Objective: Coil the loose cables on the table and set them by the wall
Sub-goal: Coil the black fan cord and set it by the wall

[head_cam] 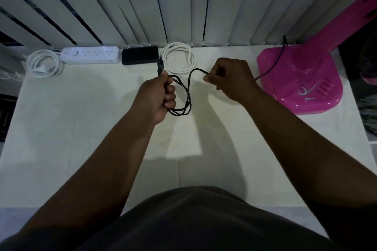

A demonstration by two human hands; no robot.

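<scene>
Your left hand (161,96) is closed in a fist around the black cable (188,96), gripping several loops of it together above the middle of the table (81,128). The loops hang down and to the right of that fist in a narrow oval, and the plug (160,66) sticks up out of the top of the fist, pointing toward the far edge.

Your right hand (230,77) is just to the right, level with the left and apart from it. It pinches the same cable between thumb and fingertips, with the other fingers curled in. A short arc of cable rises between the two hands. Past your right hand the cable comes out on its right side and runs up across the pink base (299,79) at the far right of the table (whether it ends there you cannot tell, as it goes dark against the blinds).

Along the far edge, under the blinds (122,6), a white coil (178,59) lies flat, just beyond your left hand's plug. Left of it sits a black slab (140,55), then a white power strip (90,54), and at the far left a second white coil (45,63).
</scene>
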